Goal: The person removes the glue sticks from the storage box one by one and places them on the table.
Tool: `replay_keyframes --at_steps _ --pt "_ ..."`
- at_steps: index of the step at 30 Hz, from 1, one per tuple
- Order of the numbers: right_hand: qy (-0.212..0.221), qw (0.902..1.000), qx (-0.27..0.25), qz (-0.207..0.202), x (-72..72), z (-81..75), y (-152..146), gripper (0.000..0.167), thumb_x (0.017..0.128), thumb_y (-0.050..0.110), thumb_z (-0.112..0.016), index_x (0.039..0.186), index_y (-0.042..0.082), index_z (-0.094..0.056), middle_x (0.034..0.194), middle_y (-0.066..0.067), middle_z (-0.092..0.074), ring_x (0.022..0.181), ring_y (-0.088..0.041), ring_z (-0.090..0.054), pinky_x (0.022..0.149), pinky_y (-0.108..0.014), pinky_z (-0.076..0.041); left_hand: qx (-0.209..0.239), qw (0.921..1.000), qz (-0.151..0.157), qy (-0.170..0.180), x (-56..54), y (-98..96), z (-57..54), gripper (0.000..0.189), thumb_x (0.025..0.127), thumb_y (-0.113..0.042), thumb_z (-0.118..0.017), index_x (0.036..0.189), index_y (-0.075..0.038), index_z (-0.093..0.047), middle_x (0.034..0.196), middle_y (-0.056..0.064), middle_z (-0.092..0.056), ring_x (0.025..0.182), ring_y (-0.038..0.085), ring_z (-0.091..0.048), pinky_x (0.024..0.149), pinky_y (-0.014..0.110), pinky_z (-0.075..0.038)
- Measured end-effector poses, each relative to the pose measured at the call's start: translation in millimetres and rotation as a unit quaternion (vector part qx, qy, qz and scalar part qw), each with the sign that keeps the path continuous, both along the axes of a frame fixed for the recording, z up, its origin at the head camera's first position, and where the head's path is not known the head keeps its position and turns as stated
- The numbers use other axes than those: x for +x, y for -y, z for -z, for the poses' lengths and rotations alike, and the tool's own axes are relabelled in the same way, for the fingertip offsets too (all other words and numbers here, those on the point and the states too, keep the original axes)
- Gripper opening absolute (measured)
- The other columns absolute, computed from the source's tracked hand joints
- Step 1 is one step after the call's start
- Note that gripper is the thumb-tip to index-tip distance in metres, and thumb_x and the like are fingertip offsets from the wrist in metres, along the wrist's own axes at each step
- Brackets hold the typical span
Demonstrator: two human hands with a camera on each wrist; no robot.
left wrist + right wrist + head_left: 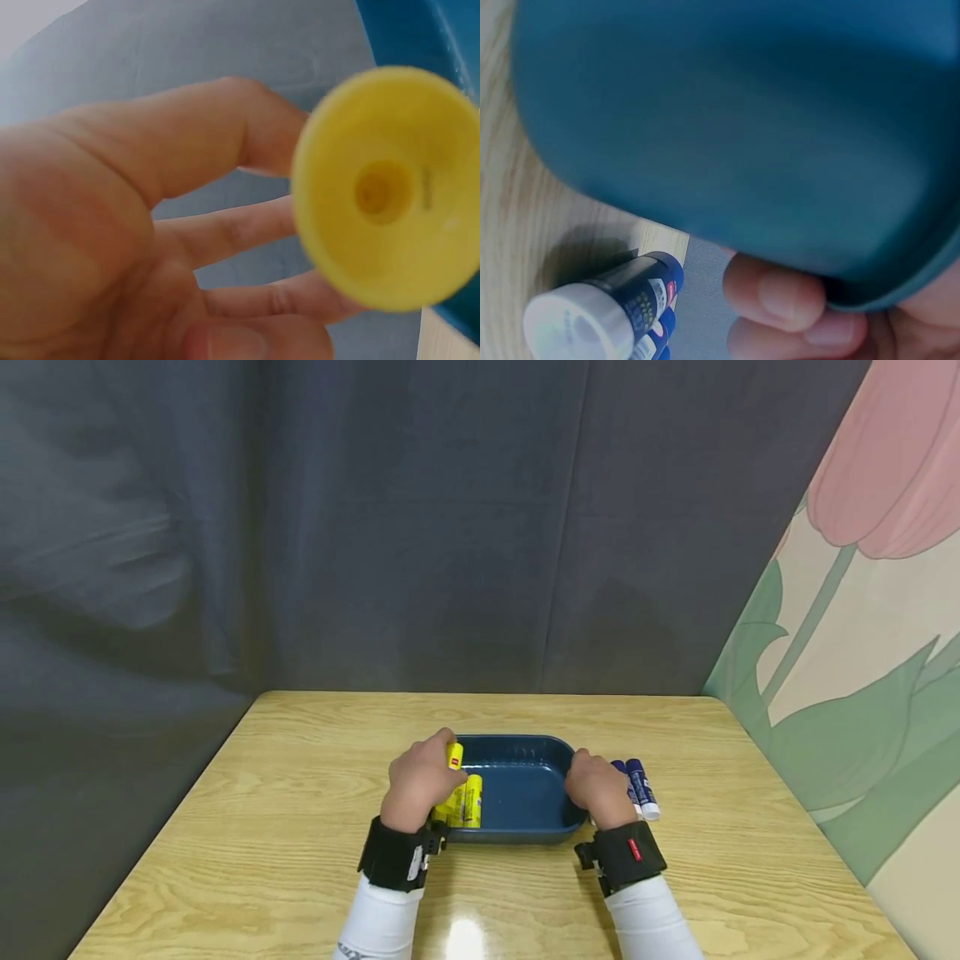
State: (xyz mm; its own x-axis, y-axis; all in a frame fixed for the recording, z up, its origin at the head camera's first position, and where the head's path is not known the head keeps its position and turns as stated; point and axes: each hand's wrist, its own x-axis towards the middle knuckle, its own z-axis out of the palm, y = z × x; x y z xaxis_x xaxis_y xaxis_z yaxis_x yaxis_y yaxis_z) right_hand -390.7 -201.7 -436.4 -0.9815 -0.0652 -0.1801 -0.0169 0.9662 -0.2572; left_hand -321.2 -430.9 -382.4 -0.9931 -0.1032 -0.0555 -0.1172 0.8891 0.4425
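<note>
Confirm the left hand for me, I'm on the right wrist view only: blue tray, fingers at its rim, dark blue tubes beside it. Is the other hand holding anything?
Observer: Yes. In the head view the left hand grips a yellow tube at the left end of the tray.
Operator: Anything inside the tray?
Observer: A second yellow tube, toward the left end. More yellow shows next to it, partly hidden by the left hand, so I can't give a count.
Operator: Which part of the gripped one faces the left wrist camera?
Observer: Its round end, yellow, with a small recess in the middle.
</note>
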Motion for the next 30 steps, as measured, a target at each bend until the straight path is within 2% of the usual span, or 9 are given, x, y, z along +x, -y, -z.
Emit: replay_keyframes --at_steps 7,14,22,30 --pt "-0.001 1.0000 0.001 0.004 -0.5 -0.2 -0.4 0.032 0.084 0.014 -0.047 0.110 -0.006 -0.045 0.081 -0.016 -0.053 0.064 -0.025 -0.049 0.057 -0.043 -0.039 0.015 0.9991 -0.038 0.011 -0.2 20.5 -4.2 0.053 0.074 -0.030 -0.065 0.121 -0.020 -0.043 0.091 0.004 -0.057 0.069 0.018 -0.049 0.053 0.033 -0.036" --pt "-0.006 1.0000 0.000 0.002 0.4 -0.4 -2.0 0.032 0.085 0.015 -0.047 0.109 -0.006 -0.045 0.082 -0.017 -0.053 0.063 -0.025 -0.049 0.055 -0.042 -0.039 0.036 0.9978 -0.049 0.027 0.5 41.0 -4.2 0.052 0.076 -0.025 -0.063 0.123 -0.018 -0.040 0.087 0.005 -0.057 0.062 0.018 -0.050 0.050 0.031 -0.036" --pt "-0.004 1.0000 -0.005 0.001 2.0 -1.9 -3.6 0.033 0.085 0.015 -0.047 0.110 -0.007 -0.045 0.082 -0.017 -0.053 0.064 -0.025 -0.048 0.055 -0.041 -0.039 0.056 0.9952 -0.068 0.042 -4.7 60.5 7.3 0.051 0.078 -0.018 -0.058 0.125 -0.015 -0.038 0.093 0.010 -0.056 0.060 0.019 -0.050 0.049 0.031 -0.036" --pt "-0.004 1.0000 0.000 0.001 1.1 -1.0 -2.8 0.034 0.085 0.016 -0.047 0.110 -0.007 -0.044 0.082 -0.017 -0.052 0.063 -0.025 -0.049 0.054 -0.040 -0.038 0.070 0.9919 -0.081 0.068 -15.3 70.2 26.4 0.052 0.078 -0.014 -0.056 0.126 -0.014 -0.036 0.101 0.014 -0.053 0.066 0.023 -0.050 0.050 0.032 -0.036"
